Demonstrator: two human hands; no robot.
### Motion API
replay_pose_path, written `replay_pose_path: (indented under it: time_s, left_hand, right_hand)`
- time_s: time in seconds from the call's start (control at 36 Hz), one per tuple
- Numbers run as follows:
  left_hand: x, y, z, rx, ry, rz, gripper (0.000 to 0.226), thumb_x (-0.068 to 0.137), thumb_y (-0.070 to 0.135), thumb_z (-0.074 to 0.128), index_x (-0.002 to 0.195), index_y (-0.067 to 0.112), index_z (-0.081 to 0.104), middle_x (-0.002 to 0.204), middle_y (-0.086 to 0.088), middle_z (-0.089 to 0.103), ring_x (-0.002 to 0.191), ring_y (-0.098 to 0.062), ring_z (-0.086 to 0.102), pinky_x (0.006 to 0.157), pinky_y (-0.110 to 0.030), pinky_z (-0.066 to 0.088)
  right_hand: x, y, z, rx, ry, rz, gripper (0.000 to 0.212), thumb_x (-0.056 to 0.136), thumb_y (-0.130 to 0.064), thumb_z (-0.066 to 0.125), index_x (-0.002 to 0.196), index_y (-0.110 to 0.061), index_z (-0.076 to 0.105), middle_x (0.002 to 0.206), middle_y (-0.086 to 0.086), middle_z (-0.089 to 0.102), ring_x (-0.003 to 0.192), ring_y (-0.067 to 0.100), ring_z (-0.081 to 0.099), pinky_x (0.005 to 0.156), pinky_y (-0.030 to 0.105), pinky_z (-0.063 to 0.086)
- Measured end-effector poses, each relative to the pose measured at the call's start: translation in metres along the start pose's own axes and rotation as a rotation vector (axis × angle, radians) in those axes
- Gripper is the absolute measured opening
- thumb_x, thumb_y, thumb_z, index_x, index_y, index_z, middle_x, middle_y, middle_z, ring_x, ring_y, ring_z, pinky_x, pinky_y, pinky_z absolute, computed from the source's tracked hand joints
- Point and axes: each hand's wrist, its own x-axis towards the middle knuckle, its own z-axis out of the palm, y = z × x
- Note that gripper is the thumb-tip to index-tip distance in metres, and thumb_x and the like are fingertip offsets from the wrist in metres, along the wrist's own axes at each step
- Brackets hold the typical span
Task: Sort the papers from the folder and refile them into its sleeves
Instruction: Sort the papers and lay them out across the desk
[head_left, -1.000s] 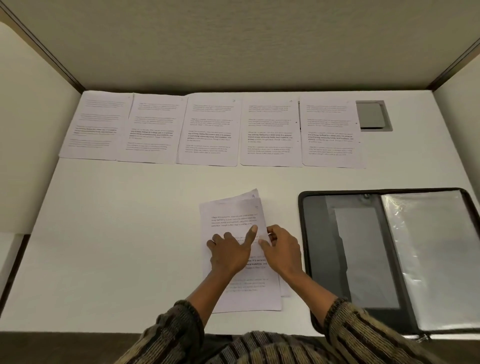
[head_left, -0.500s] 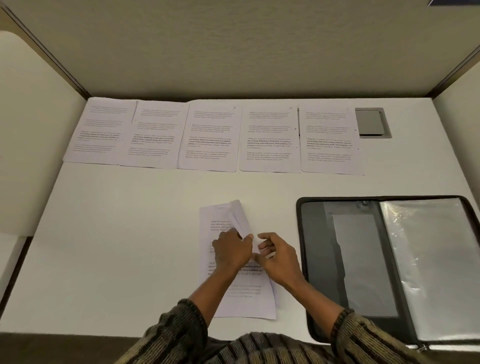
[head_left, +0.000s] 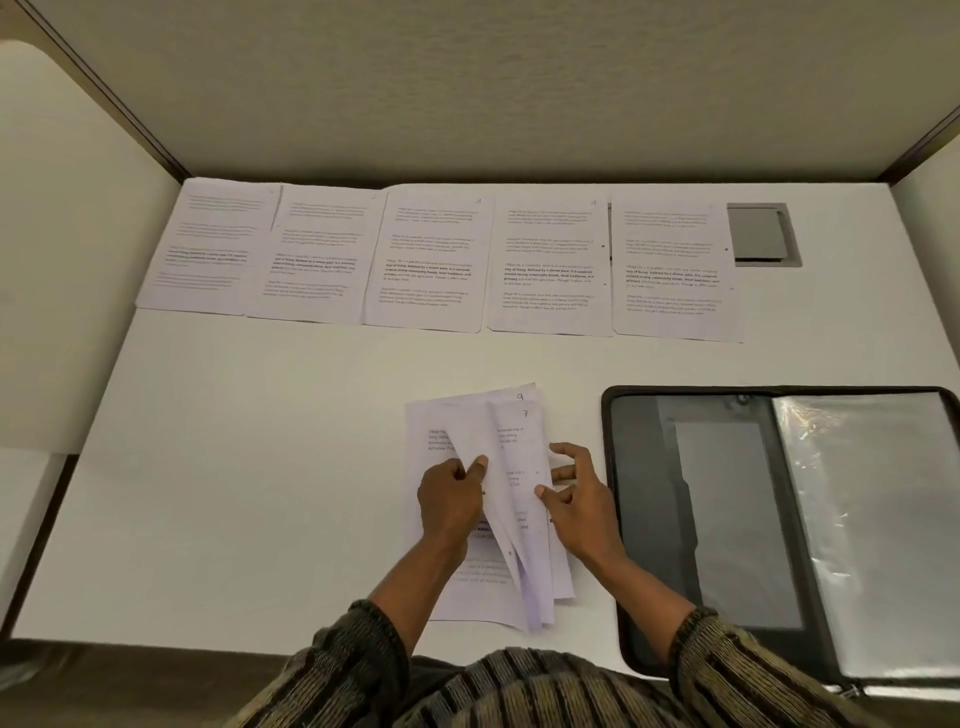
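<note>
Bordering the stack (head_left: 434, 418): open folder (head_left: 641, 519) right, sheets (head_left: 431, 260) beyond.

**A:** Light was soft and kinda dim, from overhead; only faint shadows under the loose sheets (head_left: 467, 431) near the desk (head_left: 234, 467) front edge.

**B:** Yep. Glare streaked the plastic sleeve (head_left: 878, 519) at the right, back-edge pages (head_left: 431, 260) read mushy, frame corners bowed.
</note>
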Motion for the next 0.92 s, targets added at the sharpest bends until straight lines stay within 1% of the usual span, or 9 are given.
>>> replay_pose_path:
  time_s: [0.14, 0.25, 0.33, 0.39, 0.44, 0.5, 0.56, 0.72, 0.92]
  left_hand:
    - [0.001, -0.001, -0.002, -0.083, -0.014, 0.008, 0.044, 0.094, 0.042, 0.080, 0.082, 0.003, 0.064, 0.083, -0.008, 0.075, 0.074, -0.025, 0.069, 0.065, -0.035, 0.055]
    - [-0.001, -0.001, -0.002, -0.143, -0.038, 0.009, 0.028, 0.088, 0.042, 0.086, 0.092, 0.016, 0.078, 0.087, 0.002, 0.080, 0.082, -0.018, 0.076, 0.070, -0.033, 0.063]
    - [-0.006, 0.001, -0.002, -0.185, -0.044, 0.024, 0.024, 0.088, 0.043, 0.086, 0.096, 0.022, 0.079, 0.088, 0.006, 0.080, 0.080, -0.013, 0.076, 0.062, -0.024, 0.059]
    - [-0.007, 0.000, -0.002, -0.201, -0.033, 0.037, 0.025, 0.090, 0.045, 0.083, 0.093, 0.020, 0.080, 0.082, 0.006, 0.080, 0.077, -0.012, 0.075, 0.057, -0.020, 0.054]
    - [-0.007, -0.002, -0.002, -0.201, -0.026, 0.034, 0.029, 0.093, 0.048, 0.080, 0.091, 0.019, 0.079, 0.081, 0.005, 0.079, 0.077, -0.014, 0.075, 0.060, -0.023, 0.057]
    - [-0.005, -0.005, -0.002, -0.196, -0.032, 0.039, 0.028, 0.093, 0.048, 0.079, 0.091, 0.020, 0.079, 0.083, 0.005, 0.080, 0.079, -0.015, 0.076, 0.067, -0.029, 0.061]
    - [-0.004, -0.006, -0.003, -0.190, -0.038, 0.051, 0.020, 0.094, 0.045, 0.079, 0.092, 0.024, 0.078, 0.085, 0.005, 0.080, 0.081, -0.014, 0.076, 0.068, -0.029, 0.061]
    - [-0.002, -0.009, -0.003, -0.202, -0.024, 0.064, 0.012, 0.096, 0.042, 0.077, 0.092, 0.030, 0.077, 0.087, 0.009, 0.080, 0.084, -0.013, 0.075, 0.073, -0.031, 0.062]
    - [-0.001, -0.011, -0.004, -0.208, -0.040, 0.058, 0.010, 0.099, 0.040, 0.075, 0.098, 0.031, 0.077, 0.092, 0.009, 0.080, 0.089, -0.014, 0.075, 0.070, -0.028, 0.059]
  right_hand:
    - [0.003, 0.008, 0.001, -0.063, -0.011, 0.001, 0.025, 0.096, -0.013, 0.074, 0.101, -0.035, 0.066, 0.095, -0.012, 0.071, 0.077, 0.007, 0.066, 0.071, 0.035, 0.063]
    - [0.003, 0.005, 0.001, -0.017, -0.028, 0.052, 0.014, 0.093, -0.013, 0.078, 0.095, -0.027, 0.074, 0.092, -0.014, 0.074, 0.078, 0.002, 0.066, 0.072, 0.022, 0.057]
    - [0.002, 0.002, 0.001, 0.045, -0.041, 0.109, 0.004, 0.095, -0.025, 0.077, 0.092, -0.023, 0.077, 0.087, -0.012, 0.074, 0.079, 0.006, 0.068, 0.074, 0.025, 0.059]
    - [0.001, -0.002, 0.001, 0.057, -0.056, 0.134, 0.024, 0.098, -0.038, 0.072, 0.083, -0.019, 0.075, 0.078, -0.010, 0.073, 0.070, 0.007, 0.064, 0.068, 0.025, 0.054]
    - [0.001, -0.004, 0.000, 0.082, -0.075, 0.171, 0.045, 0.100, -0.047, 0.064, 0.073, -0.011, 0.066, 0.068, -0.003, 0.067, 0.059, 0.006, 0.056, 0.060, 0.023, 0.045]
    - [0.001, -0.006, -0.001, 0.108, -0.093, 0.186, 0.062, 0.099, -0.057, 0.060, 0.075, 0.000, 0.060, 0.072, 0.012, 0.066, 0.059, 0.013, 0.059, 0.060, 0.025, 0.044]
    - [0.001, -0.007, -0.003, 0.125, -0.100, 0.186, 0.070, 0.097, -0.063, 0.060, 0.080, 0.005, 0.058, 0.077, 0.017, 0.067, 0.063, 0.020, 0.063, 0.061, 0.029, 0.046]
    - [0.001, -0.004, -0.005, 0.093, -0.102, 0.184, 0.021, 0.098, -0.029, 0.074, 0.085, -0.012, 0.072, 0.085, -0.003, 0.077, 0.081, 0.016, 0.074, 0.069, 0.023, 0.059]
    - [0.001, -0.009, -0.004, 0.095, -0.118, 0.212, 0.020, 0.100, -0.025, 0.071, 0.084, -0.014, 0.075, 0.086, -0.002, 0.077, 0.082, 0.017, 0.074, 0.066, 0.020, 0.056]
